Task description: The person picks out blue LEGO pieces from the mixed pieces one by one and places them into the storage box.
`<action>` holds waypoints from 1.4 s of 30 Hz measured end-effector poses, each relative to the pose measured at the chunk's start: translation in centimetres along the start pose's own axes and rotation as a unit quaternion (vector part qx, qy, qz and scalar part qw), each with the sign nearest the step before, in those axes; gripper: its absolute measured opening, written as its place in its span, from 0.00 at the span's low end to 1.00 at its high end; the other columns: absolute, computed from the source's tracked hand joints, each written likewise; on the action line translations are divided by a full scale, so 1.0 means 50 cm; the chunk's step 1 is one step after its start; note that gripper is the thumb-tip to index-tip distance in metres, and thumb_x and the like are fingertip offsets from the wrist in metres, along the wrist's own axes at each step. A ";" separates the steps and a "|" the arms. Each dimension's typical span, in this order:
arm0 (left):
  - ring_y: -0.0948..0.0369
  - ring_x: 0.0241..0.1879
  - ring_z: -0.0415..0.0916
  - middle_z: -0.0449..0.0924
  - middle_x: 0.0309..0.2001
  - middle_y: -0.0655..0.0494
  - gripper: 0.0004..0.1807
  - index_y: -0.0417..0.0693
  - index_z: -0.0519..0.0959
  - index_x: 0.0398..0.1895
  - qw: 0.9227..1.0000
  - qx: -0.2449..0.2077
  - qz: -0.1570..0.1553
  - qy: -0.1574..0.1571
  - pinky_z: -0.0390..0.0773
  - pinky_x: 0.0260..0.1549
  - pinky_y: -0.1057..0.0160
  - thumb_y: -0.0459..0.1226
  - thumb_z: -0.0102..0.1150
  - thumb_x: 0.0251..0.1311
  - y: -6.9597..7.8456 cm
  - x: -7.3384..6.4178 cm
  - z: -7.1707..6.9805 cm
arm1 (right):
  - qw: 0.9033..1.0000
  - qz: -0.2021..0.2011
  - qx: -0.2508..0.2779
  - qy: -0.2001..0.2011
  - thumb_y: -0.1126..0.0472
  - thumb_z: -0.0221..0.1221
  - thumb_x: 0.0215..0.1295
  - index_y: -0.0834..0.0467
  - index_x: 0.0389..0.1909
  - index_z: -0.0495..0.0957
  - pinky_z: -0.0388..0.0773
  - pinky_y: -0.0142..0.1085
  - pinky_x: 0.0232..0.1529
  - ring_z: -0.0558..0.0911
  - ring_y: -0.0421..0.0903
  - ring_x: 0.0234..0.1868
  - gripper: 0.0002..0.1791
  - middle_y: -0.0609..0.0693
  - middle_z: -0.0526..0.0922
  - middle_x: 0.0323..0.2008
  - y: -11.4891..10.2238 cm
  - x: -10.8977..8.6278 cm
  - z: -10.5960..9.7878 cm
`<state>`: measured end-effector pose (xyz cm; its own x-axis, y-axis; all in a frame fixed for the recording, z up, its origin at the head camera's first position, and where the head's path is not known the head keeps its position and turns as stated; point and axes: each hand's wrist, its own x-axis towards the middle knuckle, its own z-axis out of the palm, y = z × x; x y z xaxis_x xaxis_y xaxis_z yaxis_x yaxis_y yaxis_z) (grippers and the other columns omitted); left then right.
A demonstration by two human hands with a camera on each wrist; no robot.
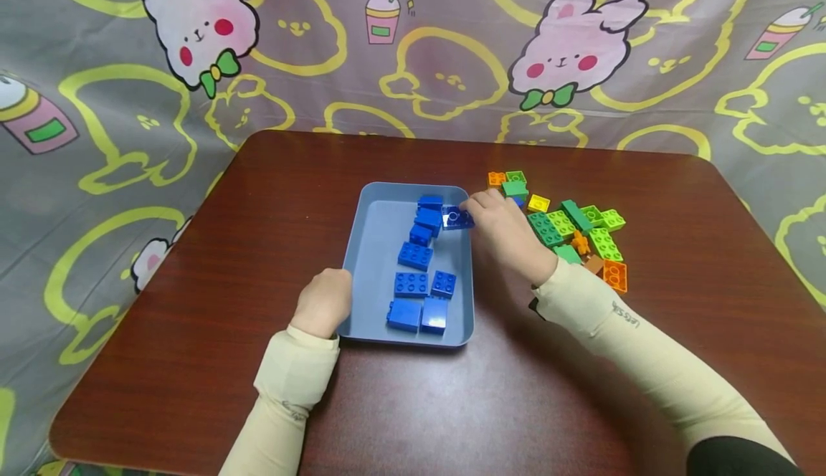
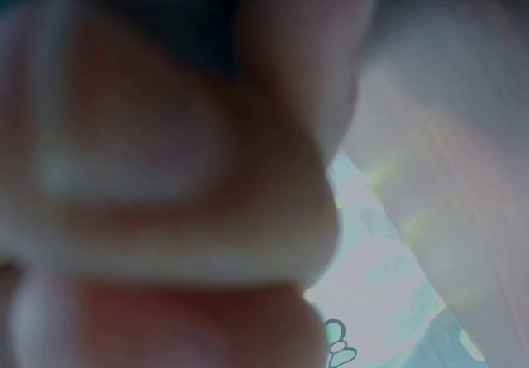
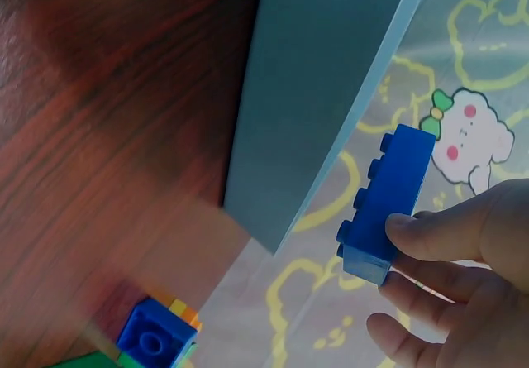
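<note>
My right hand [image 1: 500, 229] pinches a blue toy brick [image 1: 456, 218] over the right side of a blue-grey tray [image 1: 374, 246], close to its far corner. In the right wrist view, the thumb and fingers hold this studded brick [image 3: 388, 203] by one end, above the tray's rim. Several other blue bricks [image 1: 415, 255] lie inside the tray, mostly in its right half. My left hand [image 1: 325, 300] grips the tray's left edge near the front corner. Its curled fingers [image 2: 165, 178] fill the left wrist view, blurred and close, and the held edge is hidden there.
To the right of the tray lies a loose spread of green [image 1: 545, 229], yellow [image 1: 538, 203] and orange bricks [image 1: 615, 275]. A blue brick [image 3: 157, 335] rests among them, partly behind my right hand in the head view. A patterned cloth [image 1: 445, 53] hangs behind the brown table [image 1: 213, 304].
</note>
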<state>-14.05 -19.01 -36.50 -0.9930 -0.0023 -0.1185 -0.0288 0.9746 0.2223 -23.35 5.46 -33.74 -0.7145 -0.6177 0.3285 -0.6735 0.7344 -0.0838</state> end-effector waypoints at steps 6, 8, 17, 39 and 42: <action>0.48 0.28 0.76 0.77 0.28 0.38 0.13 0.32 0.78 0.24 1.000 -0.004 -0.002 -0.002 0.75 0.19 0.51 0.23 0.42 0.56 0.000 0.001 0.000 | 0.999 -0.032 0.022 -0.025 0.73 0.64 0.47 0.62 0.45 0.76 0.69 0.43 0.40 0.70 0.52 0.47 0.20 0.56 0.76 0.44 -0.008 -0.001 0.009; 0.49 0.28 0.76 0.78 0.29 0.38 0.13 0.32 0.78 0.25 1.000 -0.006 -0.003 -0.005 0.74 0.19 0.51 0.23 0.42 0.56 0.001 0.001 -0.002 | 0.998 -0.045 0.031 -0.031 0.72 0.65 0.47 0.61 0.45 0.76 0.68 0.41 0.38 0.70 0.51 0.46 0.21 0.56 0.77 0.44 -0.009 -0.001 0.014; 0.48 0.28 0.76 0.78 0.29 0.37 0.13 0.32 0.78 0.25 1.000 -0.006 -0.003 -0.005 0.74 0.19 0.51 0.23 0.41 0.56 -0.001 0.001 0.000 | 0.994 -0.094 0.035 -0.046 0.69 0.66 0.47 0.59 0.42 0.78 0.64 0.35 0.31 0.71 0.48 0.41 0.18 0.52 0.79 0.39 -0.014 -0.001 0.028; 0.47 0.28 0.77 0.78 0.29 0.37 0.13 0.32 0.78 0.25 1.000 -0.008 -0.004 0.000 0.75 0.20 0.50 0.24 0.41 0.57 0.002 -0.002 -0.005 | 0.982 -0.155 0.045 -0.099 0.69 0.66 0.47 0.59 0.39 0.79 0.68 0.37 0.36 0.73 0.48 0.42 0.15 0.51 0.79 0.37 -0.006 0.010 0.037; 0.47 0.29 0.77 0.78 0.29 0.37 0.13 0.32 0.78 0.25 1.000 -0.009 -0.004 0.001 0.75 0.20 0.50 0.23 0.41 0.57 0.002 -0.002 -0.005 | 0.981 -0.164 0.036 -0.096 0.69 0.66 0.47 0.59 0.38 0.79 0.69 0.37 0.35 0.73 0.48 0.41 0.15 0.52 0.79 0.37 -0.005 0.010 0.043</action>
<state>-13.98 -18.97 -36.25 -0.9929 -0.0096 -0.1181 -0.0378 0.9704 0.2384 -23.95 4.37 -35.56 -0.4759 -0.8638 0.1653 -0.8794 0.4707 -0.0720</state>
